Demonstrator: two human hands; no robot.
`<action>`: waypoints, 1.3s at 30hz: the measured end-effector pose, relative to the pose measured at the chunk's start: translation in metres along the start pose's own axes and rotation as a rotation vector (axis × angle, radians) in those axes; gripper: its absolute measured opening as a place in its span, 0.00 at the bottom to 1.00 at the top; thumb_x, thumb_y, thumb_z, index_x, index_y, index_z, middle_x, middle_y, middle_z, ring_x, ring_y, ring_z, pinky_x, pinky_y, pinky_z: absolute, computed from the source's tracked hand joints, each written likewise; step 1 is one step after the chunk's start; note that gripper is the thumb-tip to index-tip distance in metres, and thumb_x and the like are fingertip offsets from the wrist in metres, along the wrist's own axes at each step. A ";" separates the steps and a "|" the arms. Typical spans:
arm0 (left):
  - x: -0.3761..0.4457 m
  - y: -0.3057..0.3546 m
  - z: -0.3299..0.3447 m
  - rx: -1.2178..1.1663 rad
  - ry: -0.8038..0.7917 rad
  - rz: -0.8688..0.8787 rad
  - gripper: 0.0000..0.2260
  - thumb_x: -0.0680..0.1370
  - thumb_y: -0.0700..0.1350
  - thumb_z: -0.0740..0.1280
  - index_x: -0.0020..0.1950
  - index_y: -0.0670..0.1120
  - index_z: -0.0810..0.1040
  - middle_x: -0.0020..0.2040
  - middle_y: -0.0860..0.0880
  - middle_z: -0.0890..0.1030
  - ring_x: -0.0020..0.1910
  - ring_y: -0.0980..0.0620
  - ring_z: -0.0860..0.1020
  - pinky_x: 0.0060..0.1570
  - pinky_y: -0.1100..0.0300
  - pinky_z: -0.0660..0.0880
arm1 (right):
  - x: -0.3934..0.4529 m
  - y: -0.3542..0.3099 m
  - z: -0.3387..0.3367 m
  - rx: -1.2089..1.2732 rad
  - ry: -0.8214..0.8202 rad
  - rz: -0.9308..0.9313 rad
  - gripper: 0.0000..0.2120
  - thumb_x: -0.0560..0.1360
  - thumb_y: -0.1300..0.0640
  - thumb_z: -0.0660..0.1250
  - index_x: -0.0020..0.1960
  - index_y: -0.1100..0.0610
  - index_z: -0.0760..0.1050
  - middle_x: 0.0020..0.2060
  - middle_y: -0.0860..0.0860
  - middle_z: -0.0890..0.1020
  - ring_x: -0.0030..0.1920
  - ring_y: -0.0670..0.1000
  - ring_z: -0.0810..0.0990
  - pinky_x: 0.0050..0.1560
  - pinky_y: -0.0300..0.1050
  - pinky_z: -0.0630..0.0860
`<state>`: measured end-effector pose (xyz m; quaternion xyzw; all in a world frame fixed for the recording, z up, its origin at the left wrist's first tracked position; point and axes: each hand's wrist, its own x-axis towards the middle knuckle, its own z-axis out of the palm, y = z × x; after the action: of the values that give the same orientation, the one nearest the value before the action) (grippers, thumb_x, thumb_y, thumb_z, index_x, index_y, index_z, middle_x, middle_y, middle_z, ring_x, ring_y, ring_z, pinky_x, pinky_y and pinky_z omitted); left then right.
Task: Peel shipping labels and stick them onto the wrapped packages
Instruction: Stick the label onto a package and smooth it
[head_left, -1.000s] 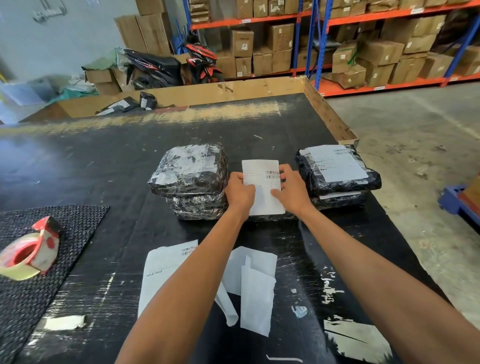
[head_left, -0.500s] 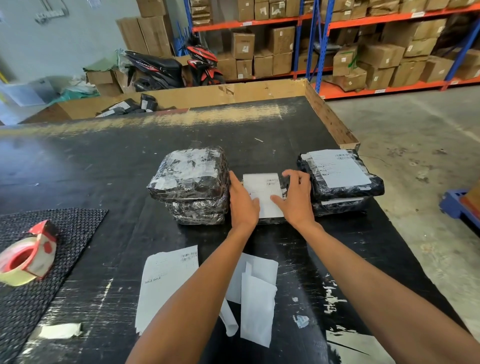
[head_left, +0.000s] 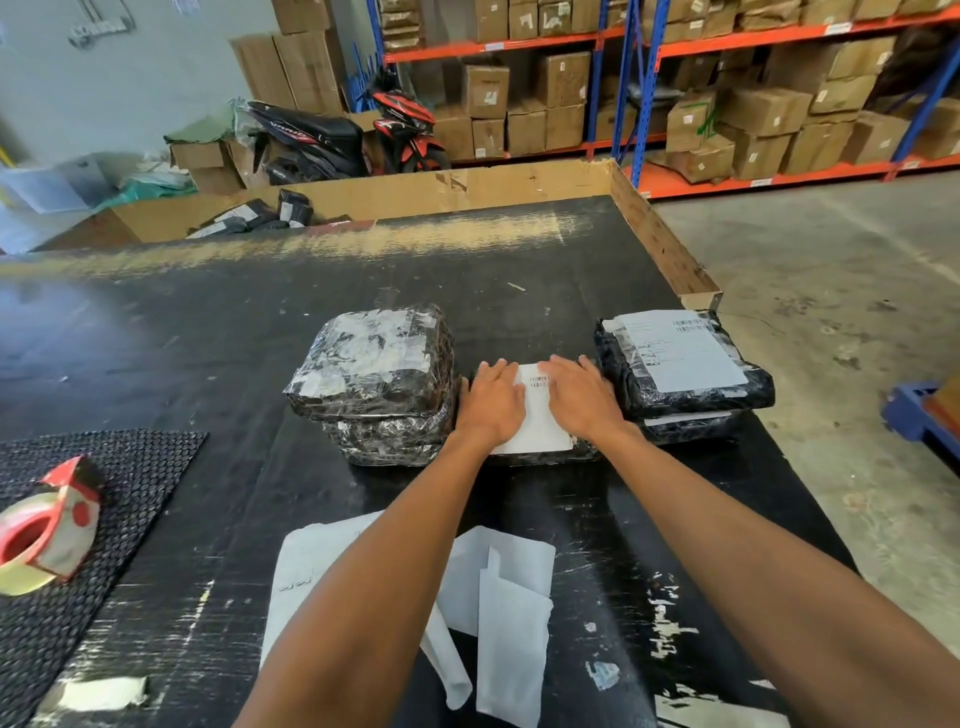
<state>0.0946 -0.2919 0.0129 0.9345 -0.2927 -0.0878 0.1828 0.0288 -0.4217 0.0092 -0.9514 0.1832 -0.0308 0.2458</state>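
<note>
Two hands lie flat on one white label (head_left: 537, 415) in the head view, the only view there is. The left hand (head_left: 491, 402) and the right hand (head_left: 582, 397) rest palm down, fingers straight and spread, side by side with a strip of the label's barcode showing between them. The label sits on a low black wrapped package (head_left: 545, 457), mostly hidden beneath it. This looks like the smoothing step: flat palms push the sticky side down evenly so no corner lifts.

That package lies between two stacks. The left stack (head_left: 376, 379) is two black bundles without a clean label, probably waiting their turn. The right stack (head_left: 680, 364) already carries a white label on its top parcel, so finished parcels seem to go to that side. Nearer the person lie white sheets of paper (head_left: 509, 613), likely peeled backing and unused labels, kept within reach.

The black table (head_left: 208, 338) is scuffed and glossy, with a cardboard wall (head_left: 519, 189) along its far edge. A tape roll (head_left: 44, 525) rests on a dark mesh mat (head_left: 130, 467) at the left. Beyond stand a scooter (head_left: 332, 135) and shelves (head_left: 727, 41) of cardboard boxes above a concrete floor.
</note>
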 end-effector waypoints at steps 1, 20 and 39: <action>0.002 0.000 0.000 0.000 -0.018 -0.011 0.23 0.86 0.48 0.51 0.81 0.44 0.57 0.82 0.46 0.54 0.81 0.44 0.49 0.77 0.44 0.51 | 0.002 0.000 -0.001 -0.003 -0.031 0.004 0.23 0.84 0.59 0.50 0.79 0.50 0.62 0.80 0.48 0.59 0.81 0.58 0.49 0.77 0.62 0.54; -0.067 -0.002 0.028 -0.537 0.086 -0.133 0.32 0.86 0.49 0.55 0.81 0.40 0.40 0.81 0.45 0.36 0.81 0.49 0.39 0.77 0.57 0.43 | -0.074 -0.004 0.022 0.469 0.216 0.329 0.40 0.81 0.46 0.63 0.82 0.58 0.44 0.72 0.64 0.70 0.69 0.64 0.72 0.65 0.54 0.72; -0.077 -0.027 0.024 -0.934 0.019 -0.178 0.23 0.86 0.53 0.49 0.82 0.56 0.54 0.79 0.56 0.60 0.77 0.57 0.58 0.75 0.60 0.54 | -0.055 -0.040 -0.052 0.757 0.263 0.388 0.38 0.66 0.40 0.78 0.71 0.53 0.70 0.62 0.51 0.78 0.63 0.56 0.77 0.66 0.56 0.75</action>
<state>0.0392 -0.2341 -0.0151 0.7744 -0.1389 -0.2170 0.5779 -0.0174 -0.3932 0.0756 -0.7304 0.3640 -0.1698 0.5524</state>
